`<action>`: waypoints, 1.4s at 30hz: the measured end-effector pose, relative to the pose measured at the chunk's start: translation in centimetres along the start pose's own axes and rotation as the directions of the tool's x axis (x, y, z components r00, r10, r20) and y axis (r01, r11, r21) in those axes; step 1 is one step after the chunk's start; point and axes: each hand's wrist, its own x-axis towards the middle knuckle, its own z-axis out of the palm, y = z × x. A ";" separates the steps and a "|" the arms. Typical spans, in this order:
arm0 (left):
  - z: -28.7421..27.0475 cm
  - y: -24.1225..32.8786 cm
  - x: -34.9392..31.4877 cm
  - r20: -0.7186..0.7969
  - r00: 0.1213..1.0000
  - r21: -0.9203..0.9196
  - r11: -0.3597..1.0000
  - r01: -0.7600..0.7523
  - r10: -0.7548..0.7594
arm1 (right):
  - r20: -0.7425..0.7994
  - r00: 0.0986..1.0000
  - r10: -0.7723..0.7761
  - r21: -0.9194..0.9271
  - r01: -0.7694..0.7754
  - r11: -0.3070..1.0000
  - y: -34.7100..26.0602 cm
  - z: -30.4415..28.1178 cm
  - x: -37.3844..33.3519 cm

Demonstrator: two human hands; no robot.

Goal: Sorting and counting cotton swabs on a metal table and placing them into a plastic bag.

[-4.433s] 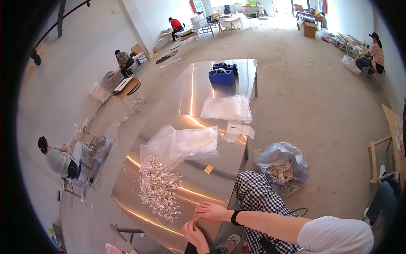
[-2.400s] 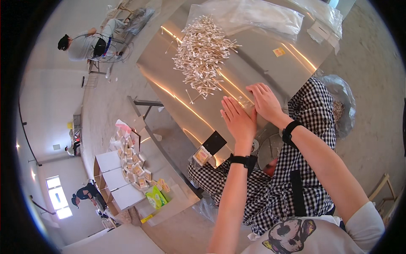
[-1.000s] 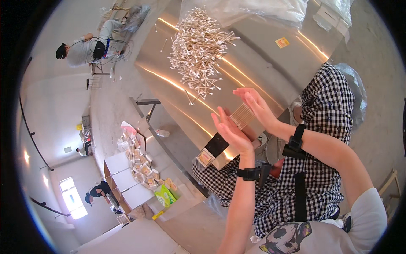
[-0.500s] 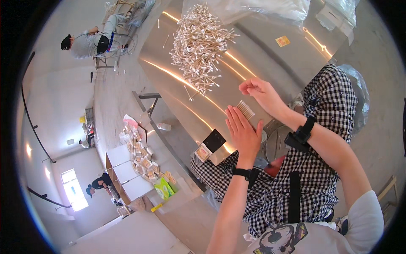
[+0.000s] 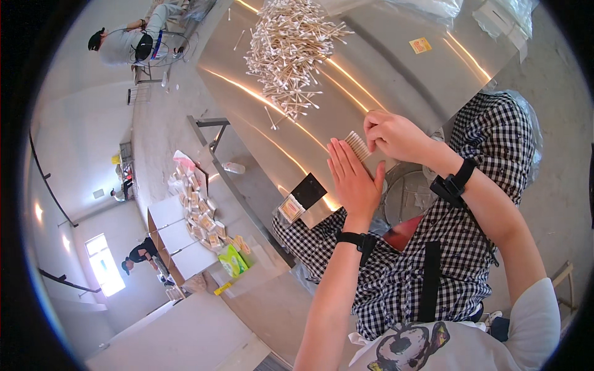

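Tabletop (image 5: 411,86) gleams in a pale-walled room (image 5: 86,142), left hand (image 5: 356,185) straight-fingered, right hand (image 5: 399,136) curled, grip unclear.

White-tipped, tan-stemmed slender cotton swabs (image 5: 291,59) stand out against the silvery-grey metal tabletop (image 5: 396,71), which is streaked orange-gold. The small flat square paper card (image 5: 420,45) is yellow-orange; the flat rectangular pad (image 5: 309,190) is black. Black-and-white checks pattern the loose fabric trousers (image 5: 495,133). The soft plastic packet (image 5: 233,261) is bright green.
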 end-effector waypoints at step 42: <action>-0.1 0.0 0.1 0.022 1.000 0.008 1.000 0.019 -0.019 | -0.040 0.998 0.048 0.072 -0.045 0.996 0.2 0.1 0.2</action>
